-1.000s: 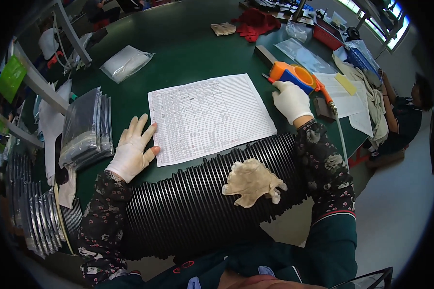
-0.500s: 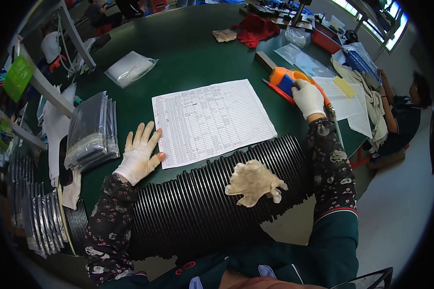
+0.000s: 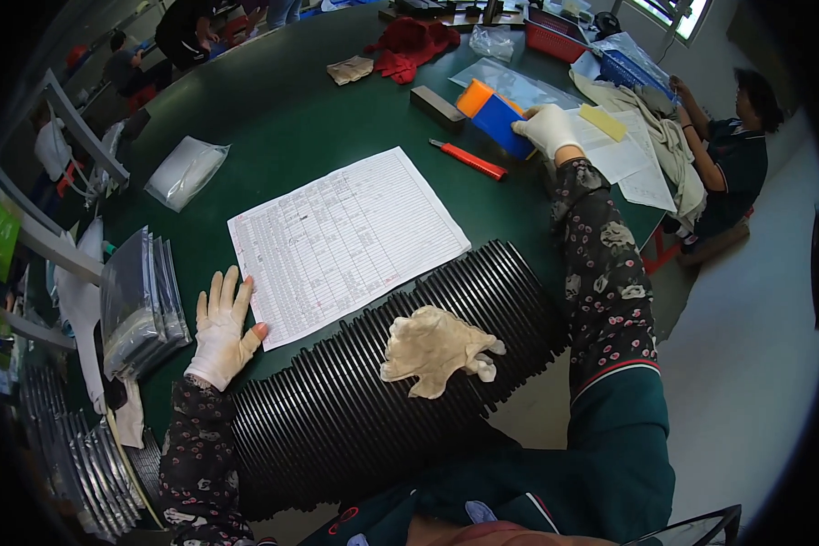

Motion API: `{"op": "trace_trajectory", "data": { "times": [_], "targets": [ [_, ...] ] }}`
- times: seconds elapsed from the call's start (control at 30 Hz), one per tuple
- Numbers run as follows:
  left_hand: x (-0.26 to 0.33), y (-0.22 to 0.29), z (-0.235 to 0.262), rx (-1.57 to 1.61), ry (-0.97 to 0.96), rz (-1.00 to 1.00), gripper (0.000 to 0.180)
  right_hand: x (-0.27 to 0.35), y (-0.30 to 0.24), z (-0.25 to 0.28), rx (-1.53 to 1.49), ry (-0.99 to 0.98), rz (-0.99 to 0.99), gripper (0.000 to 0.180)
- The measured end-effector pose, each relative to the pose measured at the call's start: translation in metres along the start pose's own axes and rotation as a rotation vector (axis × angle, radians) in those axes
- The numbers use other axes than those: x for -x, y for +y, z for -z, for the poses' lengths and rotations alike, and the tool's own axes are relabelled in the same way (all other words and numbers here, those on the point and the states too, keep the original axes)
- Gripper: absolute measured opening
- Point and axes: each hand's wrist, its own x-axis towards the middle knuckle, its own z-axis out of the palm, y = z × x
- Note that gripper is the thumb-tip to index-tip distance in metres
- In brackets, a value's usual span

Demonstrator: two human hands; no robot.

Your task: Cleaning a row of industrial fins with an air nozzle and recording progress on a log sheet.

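My left hand (image 3: 221, 329), in a white glove with bare fingertips, lies flat with its fingers spread at the left edge of a printed table sheet (image 3: 346, 246). At the far right, my gloved right hand (image 3: 550, 129) grips the right end of a boxy orange-and-blue thing (image 3: 500, 123); I cannot make out its kind. A red utility knife (image 3: 470, 160) lies just nearer to me than that thing. Close to my body, a long row of thin black ribbed pieces (image 3: 328, 400) stands packed together. A crumpled off-white glove (image 3: 437, 350) rests on top of them.
Bagged flat packs (image 3: 141, 300) are stacked at the left beside a grey metal frame (image 3: 41, 232). A clear bag (image 3: 187, 173) lies farther back. A grey bar (image 3: 437, 107), red cloth (image 3: 411, 47), papers (image 3: 642, 155) and baskets (image 3: 555, 38) occupy the far right, near a seated person (image 3: 733, 155).
The whole view has shifted. My right hand has turned the orange-and-blue thing and drawn it clear of the red knife, which now shows whole. My left hand stays flat by the sheet.
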Motion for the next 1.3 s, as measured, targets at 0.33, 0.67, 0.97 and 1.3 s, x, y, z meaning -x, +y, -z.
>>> {"op": "trace_trajectory", "data": {
  "times": [0.33, 0.67, 0.97, 1.3],
  "targets": [
    [0.0, -0.004, -0.003, -0.002, -0.029, 0.0, 0.07, 0.093, -0.06, -0.019, 0.027, 0.181, 0.368, 0.015],
    [0.0, -0.005, -0.003, 0.001, -0.054, 0.04, 0.069, 0.084, -0.055, -0.008, 0.049, 0.222, 0.356, 0.022],
    [0.002, 0.003, -0.001, -0.021, 0.022, 0.01, 0.068, 0.025, -0.037, 0.019, 0.13, 0.01, 0.132, 0.033],
    [0.006, 0.014, 0.014, 0.006, 0.05, 0.015, 0.064, -0.113, 0.023, -0.043, 0.201, -0.089, 0.186, 0.038]
  ]
}}
